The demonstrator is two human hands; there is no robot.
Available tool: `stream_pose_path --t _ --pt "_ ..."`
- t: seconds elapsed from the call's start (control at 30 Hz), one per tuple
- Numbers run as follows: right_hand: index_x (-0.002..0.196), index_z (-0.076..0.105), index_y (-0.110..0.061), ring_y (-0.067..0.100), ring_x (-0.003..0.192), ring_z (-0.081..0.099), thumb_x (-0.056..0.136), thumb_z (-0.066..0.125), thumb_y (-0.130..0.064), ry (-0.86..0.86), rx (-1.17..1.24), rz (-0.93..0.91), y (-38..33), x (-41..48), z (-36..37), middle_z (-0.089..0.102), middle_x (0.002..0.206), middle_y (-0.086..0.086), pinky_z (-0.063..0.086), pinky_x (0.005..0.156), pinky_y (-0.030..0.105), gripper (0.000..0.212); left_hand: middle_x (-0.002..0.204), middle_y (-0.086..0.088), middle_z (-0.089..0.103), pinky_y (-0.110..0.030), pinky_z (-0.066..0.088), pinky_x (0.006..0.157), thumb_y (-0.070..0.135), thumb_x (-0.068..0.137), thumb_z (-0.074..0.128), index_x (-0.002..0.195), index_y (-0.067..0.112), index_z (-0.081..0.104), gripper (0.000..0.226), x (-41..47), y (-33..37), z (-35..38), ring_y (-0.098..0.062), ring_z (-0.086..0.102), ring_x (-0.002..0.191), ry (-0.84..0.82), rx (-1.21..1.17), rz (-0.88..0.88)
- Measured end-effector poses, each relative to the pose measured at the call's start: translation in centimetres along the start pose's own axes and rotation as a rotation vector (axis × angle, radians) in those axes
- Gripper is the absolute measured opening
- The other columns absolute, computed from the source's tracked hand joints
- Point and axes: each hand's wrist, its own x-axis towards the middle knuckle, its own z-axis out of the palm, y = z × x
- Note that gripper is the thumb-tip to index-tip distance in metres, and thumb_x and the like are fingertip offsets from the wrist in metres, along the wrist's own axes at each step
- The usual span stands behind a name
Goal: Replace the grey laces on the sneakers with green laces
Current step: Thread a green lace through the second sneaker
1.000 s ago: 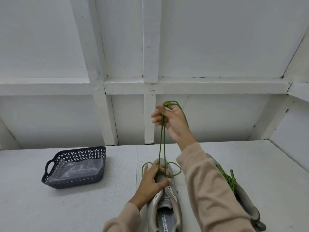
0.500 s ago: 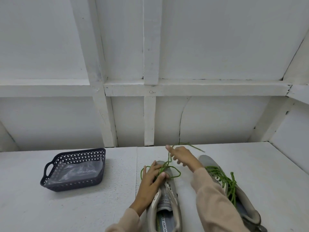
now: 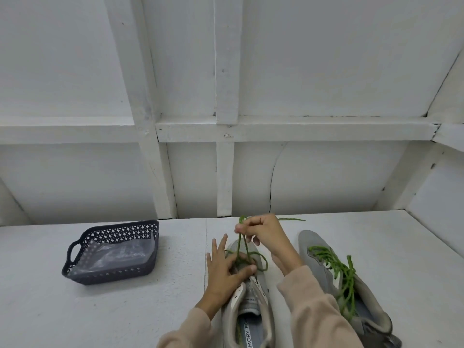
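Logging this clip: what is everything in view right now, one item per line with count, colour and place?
table: one, white, fills the lower view
wall: one, white with framing battens, behind the table
basket: one, dark grey, perforated, on the table at left
plastic bag: one, clear, inside the basket
centre sneaker: one, grey, on the table at bottom centre
loose lace: one, green, rising from the centre sneaker's toe end
right sneaker: one, grey, on the table right of centre
threaded lace: one, green, laced through the right sneaker
sleeves: two, beige, bottom edge
left hand: fingers spread, presses on the centre sneaker
right hand: pinches the loose lace above the toe
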Motion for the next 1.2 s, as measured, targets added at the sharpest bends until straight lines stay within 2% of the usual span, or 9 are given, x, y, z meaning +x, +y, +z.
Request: stream_pose_path --t 0.13,0.23,0.33,0.5,0.73,0.83,0.93,1.0,1.2 --pt "0.072 0.072 -0.003 0.010 0.048 0.049 0.082 0.072 -0.003 -0.010 0.147 -0.061 -2.9 0.7 -0.3 0.071 0.069 0.005 0.037 0.044 0.017 0.010 0.153 0.019 0.003 -0.044 -0.008 0.120 0.077 0.057 0.058 0.097 0.052 0.055 0.047 0.1 -0.1 0.4 -0.007 -0.012 0.145 -0.002 -0.013 -0.011" --pt "0.072 0.070 -0.003 0.010 0.046 0.049 0.083 0.069 -0.003 -0.013 0.303 -0.111 -5.1 0.8 -0.6 0.071 0.071 0.005 0.038 0.043 0.016 0.010 0.154 0.015 0.025 -0.056 0.008 0.119 0.074 0.056 0.069 0.117 0.062 0.038 0.070 0.2 -0.9 0.9 -0.018 0.023 0.146 0.002 -0.114 -0.060" --pt "0.073 0.069 -0.001 0.009 0.046 0.049 0.083 0.067 -0.006 -0.032 0.390 -0.198 -8.0 0.8 -1.1 0.070 0.070 0.004 0.039 0.043 0.016 0.011 0.127 0.024 0.055 -0.059 0.026 0.113 0.071 0.058 0.075 0.120 0.060 0.037 0.073 0.2 -1.8 1.1 -0.011 0.054 0.122 -0.003 -0.192 -0.098" --pt "0.071 0.069 -0.001 0.010 0.048 0.050 0.084 0.067 -0.004 -0.069 0.377 -0.221 -9.1 0.7 -0.8 0.070 0.072 0.006 0.040 0.044 0.016 0.013 0.152 0.023 0.027 -0.050 -0.004 0.119 0.080 0.057 0.056 0.108 0.057 0.047 0.057 -0.1 -0.9 0.5 -0.001 0.029 0.139 -0.034 -0.042 -0.128" --pt "0.073 0.066 0.000 0.009 0.049 0.048 0.084 0.067 -0.006 -0.076 0.417 -0.229 -9.2 0.2 -0.6 0.070 0.073 0.004 0.038 0.045 0.015 0.012 0.153 0.020 0.023 -0.045 -0.005 0.120 0.083 0.054 0.047 0.114 0.053 0.045 0.067 -0.4 0.3 -0.4 -0.003 0.023 0.143 -0.047 -0.040 -0.191" --pt "0.081 0.066 0.000 0.010 0.054 0.049 0.087 0.065 -0.009 -0.068 0.446 -0.226 -8.6 0.2 -0.6 0.070 0.079 0.002 0.041 0.048 0.016 0.010 0.148 0.021 0.031 -0.045 -0.005 0.120 0.081 0.054 0.051 0.111 0.049 0.050 0.066 -0.4 1.0 -0.7 0.000 0.026 0.139 -0.054 -0.041 -0.172" --pt "0.084 0.068 -0.007 0.011 0.059 0.050 0.090 0.063 -0.013 -0.074 0.407 -0.228 -8.5 0.3 -0.9 0.070 0.086 -0.001 0.041 0.049 0.019 0.010 0.129 0.020 0.058 -0.051 0.021 0.118 0.061 0.067 0.072 0.099 0.036 0.061 0.042 0.1 1.4 -1.3 0.004 0.043 0.128 0.026 -0.227 -0.108" --pt "0.087 0.069 -0.010 0.011 0.062 0.051 0.092 0.063 -0.017 -0.064 0.359 -0.232 -8.4 0.5 -1.1 0.070 0.088 -0.005 0.041 0.051 0.020 0.010 0.120 0.017 0.065 -0.049 0.043 0.106 0.046 0.074 0.077 0.088 0.025 0.064 0.028 0.4 2.8 -2.1 -0.002 0.054 0.121 0.061 -0.406 -0.056" --pt "0.105 0.069 -0.012 0.013 0.073 0.056 0.079 0.078 -0.015 0.000 0.167 -0.205 -8.3 0.6 -0.8 0.059 0.090 0.003 0.046 0.060 0.026 0.028 0.107 0.001 0.072 -0.027 0.049 0.094 0.033 0.088 0.065 0.101 0.014 0.070 0.024 3.0 10.0 -5.6 -0.013 0.064 0.107 0.044 -0.466 0.192"
